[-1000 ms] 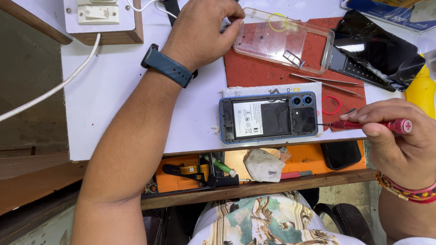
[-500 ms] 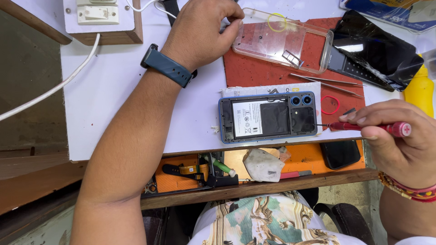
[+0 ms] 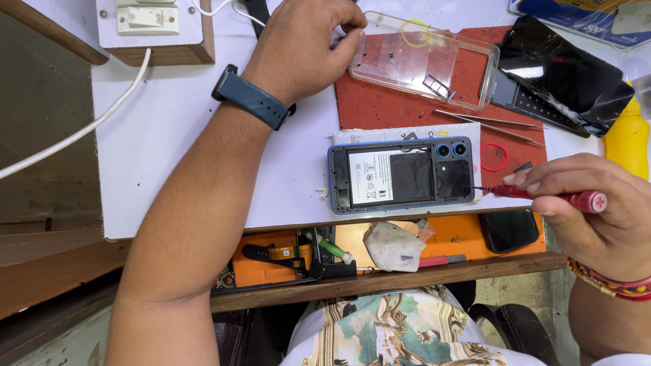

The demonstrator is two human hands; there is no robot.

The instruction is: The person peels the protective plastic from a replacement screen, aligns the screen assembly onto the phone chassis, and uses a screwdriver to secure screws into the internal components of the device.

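Screwdriver (image 3: 542,196), red-handled, sits pinched in your right hand (image 3: 597,217) fingers, tip on the opened phone (image 3: 401,176) just left of them; your left hand (image 3: 305,47) fingers curl loosely beside the clear case (image 3: 420,57).

Lighting: I see bright, even overhead light; soft shadows under the forearm. Glare on the cracked black screen (image 3: 563,74) and clear case (image 3: 424,57). Focus sharp; slight edge distortion.

Red screwdriver (image 3: 556,197), blue-rimmed phone (image 3: 401,175)
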